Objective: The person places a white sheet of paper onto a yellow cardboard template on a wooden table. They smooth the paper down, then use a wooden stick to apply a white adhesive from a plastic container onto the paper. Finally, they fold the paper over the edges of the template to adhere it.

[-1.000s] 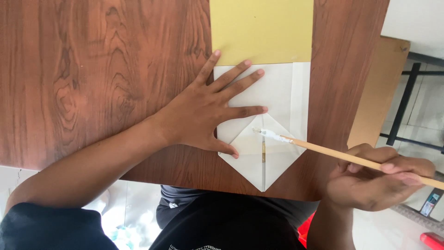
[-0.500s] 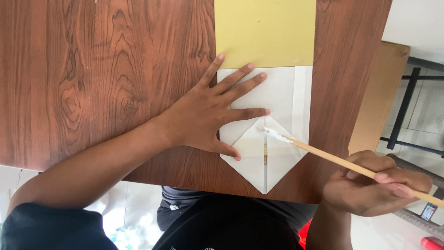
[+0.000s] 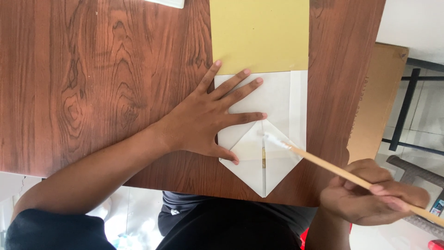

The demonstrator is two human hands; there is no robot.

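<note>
A folded paper piece (image 3: 277, 99), mustard yellow above and white below, lies on the brown wooden table (image 3: 92, 83). Its white end is folded into a downward point with a slit down the middle. My left hand (image 3: 210, 120) lies flat on the white part, fingers spread, pinning it down. My right hand (image 3: 370, 192) hangs off the table's right edge and grips a thin wooden brush (image 3: 333, 167). The brush's white bristle tip touches the upper right flap of the point, just below my left index finger.
A brown cardboard sheet (image 3: 377, 97) leans beside the table's right edge, with a dark metal frame (image 3: 407, 106) behind it on a pale tiled floor. A white object's corner (image 3: 169, 3) shows at the table's far edge. My dark clothing fills the bottom.
The brush tip has stayed on the folded flap, shifting only slightly. My right hand has dropped a little lower and my left hand keeps pressing the paper.
</note>
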